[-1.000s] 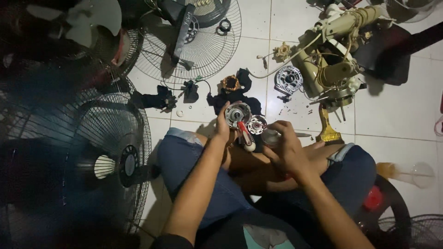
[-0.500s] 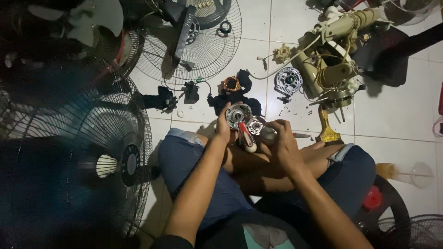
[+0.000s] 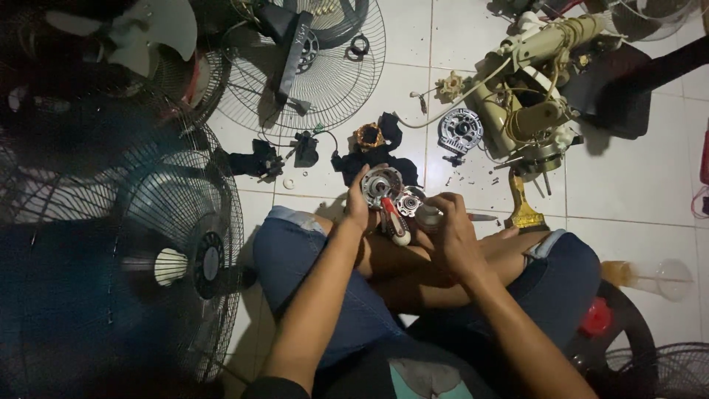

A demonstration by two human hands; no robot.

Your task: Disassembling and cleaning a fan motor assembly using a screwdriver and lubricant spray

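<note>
Two hands meet over the lap of a person sitting cross-legged on the tile floor (image 3: 635, 185). Left hand (image 3: 360, 208) is curled around the rim of a round metal motor housing (image 3: 382, 182), gripping it upright, face toward the camera. Right hand (image 3: 452, 235) is closed, fingers wrapped on something small beside a second, smaller round metal part (image 3: 408, 201); what it grips is hidden, cannot tell. A screwdriver (image 3: 396, 220) with red-and-white handle sits between the hands, just below the housing, touching or nearly so. The housing is held above the knees, near the middle of the floor, not resting on it. Floor around is cluttered: fan guard (image 3: 325, 74) at top, assembled dark fan (image 3: 177, 258) at left edge, a copper coil (image 3: 368, 136) on black rag (image 3: 384, 159) just beyond the housing, another grey motor cap (image 3: 459, 131) and a beige fan body (image 3: 532, 89) with loose wires toward the top right, brass-coloured bracket (image 3: 522, 210) beside the right knee, small screws scattered on tiles. Risks as I judge: the one-handed rim grip could slip and drop the housing onto tile; the screwdriver looks unsecured and may roll off the lap; loose screws nearby are easy to lose; dim light makes misalignment likely.
</note>
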